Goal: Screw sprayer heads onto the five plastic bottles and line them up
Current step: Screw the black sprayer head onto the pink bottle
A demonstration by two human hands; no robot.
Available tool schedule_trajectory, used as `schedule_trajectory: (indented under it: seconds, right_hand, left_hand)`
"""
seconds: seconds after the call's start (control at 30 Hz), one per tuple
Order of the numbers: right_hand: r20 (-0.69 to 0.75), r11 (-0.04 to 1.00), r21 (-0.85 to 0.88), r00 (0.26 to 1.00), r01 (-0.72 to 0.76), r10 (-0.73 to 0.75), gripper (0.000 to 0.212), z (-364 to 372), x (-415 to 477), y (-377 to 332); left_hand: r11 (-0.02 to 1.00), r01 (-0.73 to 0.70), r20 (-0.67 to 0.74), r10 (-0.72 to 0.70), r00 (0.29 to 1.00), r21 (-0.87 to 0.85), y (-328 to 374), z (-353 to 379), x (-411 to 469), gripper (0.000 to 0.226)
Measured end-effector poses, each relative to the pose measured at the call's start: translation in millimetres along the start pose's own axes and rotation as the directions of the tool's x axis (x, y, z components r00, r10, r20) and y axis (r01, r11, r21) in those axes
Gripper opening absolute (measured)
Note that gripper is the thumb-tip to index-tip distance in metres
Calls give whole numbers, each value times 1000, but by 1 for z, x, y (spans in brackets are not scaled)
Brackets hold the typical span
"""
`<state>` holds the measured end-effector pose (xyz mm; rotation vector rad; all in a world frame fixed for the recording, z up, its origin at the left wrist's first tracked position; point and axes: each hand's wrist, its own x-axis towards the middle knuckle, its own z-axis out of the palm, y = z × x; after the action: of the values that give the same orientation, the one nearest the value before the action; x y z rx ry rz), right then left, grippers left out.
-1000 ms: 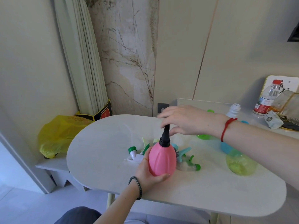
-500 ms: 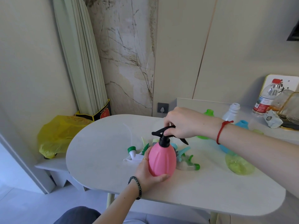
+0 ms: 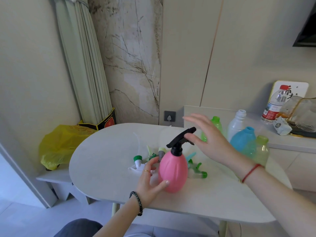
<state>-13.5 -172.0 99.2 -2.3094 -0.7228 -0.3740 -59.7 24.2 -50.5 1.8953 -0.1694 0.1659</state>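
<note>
A pink bottle [image 3: 173, 170] stands upright near the middle of the white oval table [image 3: 106, 161], with a black sprayer head [image 3: 181, 140] on its neck. My left hand [image 3: 150, 180] cups the bottle's left side, thumb on its lower front. My right hand [image 3: 207, 141] hovers just right of the sprayer head, fingers spread, holding nothing. Loose sprayer heads lie behind the bottle: a white one with a green cap [image 3: 137, 162] and green ones [image 3: 197, 170]. Capless bottles stand at the right: green [image 3: 216, 124], white [image 3: 236, 124], blue [image 3: 243, 142] and yellow-green [image 3: 260, 151].
A yellow plastic bag [image 3: 58, 146] sits on a low ledge left of the table. On the side counter at the right are a water bottle with a red cap [image 3: 275, 104], a crumpled wrapper [image 3: 282, 128] and a glass dish [image 3: 302, 115]. A folded screen leans in the corner.
My right hand has let go of the black sprayer head and opened, drawing back to the right. The sprayer head's trigger has turned. The pink bottle stays in my left hand.
</note>
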Motion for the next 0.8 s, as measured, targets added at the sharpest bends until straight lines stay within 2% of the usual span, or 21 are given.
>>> schedule_trajectory:
  seconds: [0.03,0.07,0.1,0.13,0.2,0.23,0.3,0.43,0.53,0.67,0.8]
  right_hand:
    - [-204,989,148,978,-10,40,32,8,-15,2]
    - [-356,964,263,926,-29,125,30,19,-31,7]
    - [-419,934,349,879,-75,227,29,34,-47,10]
    - [-399,897,420,859,-140,321,30,50,-62,13]
    - [-211,808,524,878,-269,429,42,83,-87,14]
    - [-112,779,543,893,-313,436,52,96,-95,14]
    - [-12,758,558,910,-337,414,70,113,-97,14]
    - [2,761,550,912,-344,411,80,123,-83,10]
    - [-13,792,547,943,-271,332,79,115,-61,5]
    - [-42,826,538,974,-167,224,72,103,18,-8]
    - [-14,866,479,985,-144,172,83,115,121,-18]
  left_hand:
    - [1000,-14,-22,14,1000,-5,2,-2,0,64]
    - [1000,-18,-29,18,999,-8,5,-3,2,56]
    - [1000,-9,-23,9,1000,-19,8,-4,6,50]
    - [999,4,-9,-4,1000,-41,12,-4,10,43]
    - [993,31,25,-28,999,-114,16,-5,18,38]
    - [988,49,53,-42,998,-144,17,-5,22,38]
    - [987,62,119,-44,992,-148,21,-5,26,37]
    - [983,78,90,-63,994,-165,24,-6,21,40]
    - [985,19,16,-17,1000,-173,41,-22,28,46]
    - [987,-75,-86,63,994,-143,74,-69,77,35]
    - [992,-72,-197,51,979,-99,79,-123,144,39]
